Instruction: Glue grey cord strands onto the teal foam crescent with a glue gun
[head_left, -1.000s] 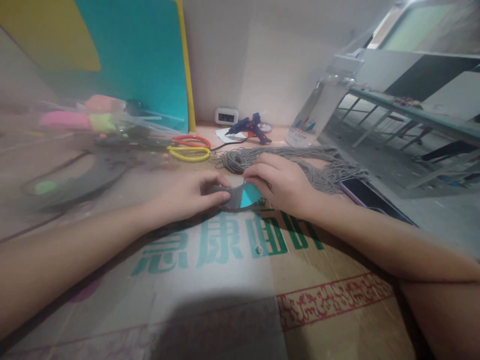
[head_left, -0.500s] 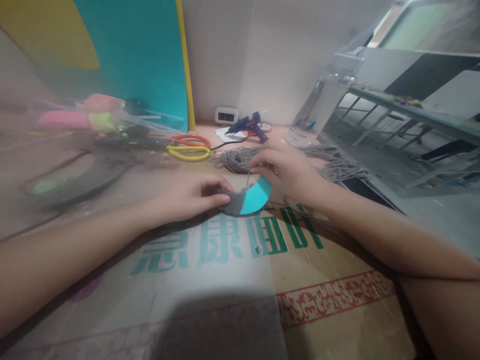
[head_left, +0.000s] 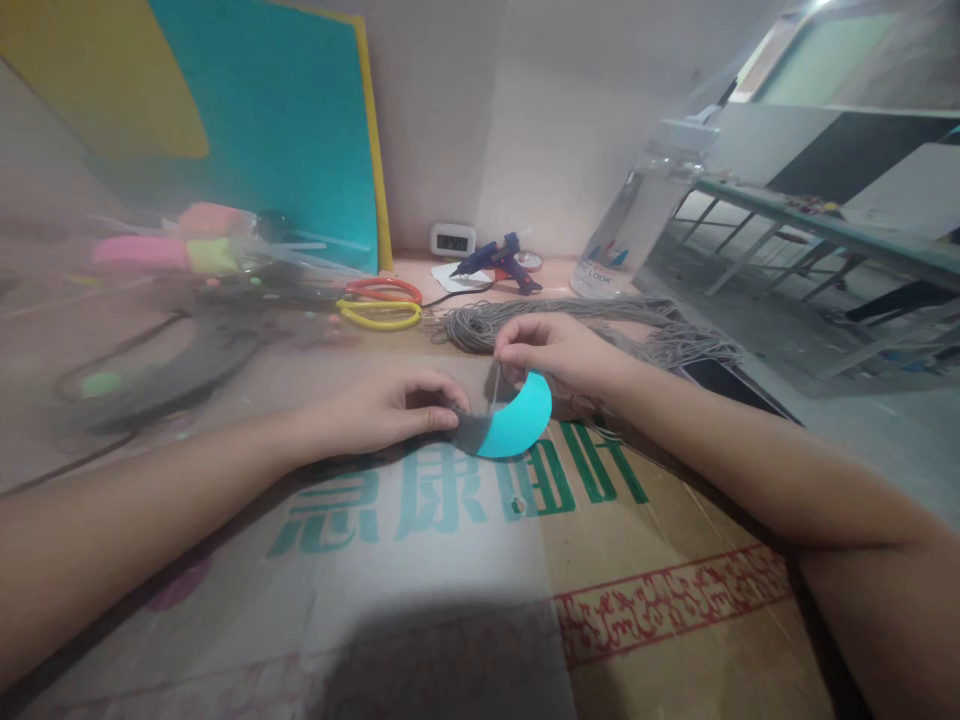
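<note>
A crescent-shaped piece (head_left: 519,425), bright turquoise on its right part and wound with grey cord on its left part, is held just above the cardboard. My left hand (head_left: 409,408) pinches its grey-covered end between thumb and fingers. My right hand (head_left: 551,350) is closed at the fingertips on a thin grey cord (head_left: 494,385), which runs down to the edge of the wrapped part. Behind my right hand lies a loose bundle of the same grey cord (head_left: 480,325).
Scissors (head_left: 382,305) with red and yellow handles, a dark blue glue gun (head_left: 499,262) and a small digital clock (head_left: 452,241) stand toward the wall. A clear bottle (head_left: 630,225) is at back right. Printed cardboard (head_left: 450,560) covers the tabletop. A dark flat device (head_left: 739,390) lies right.
My right hand has come down slightly with the cord. The crescent has tilted, and its turquoise part sits a little lower and further right.
</note>
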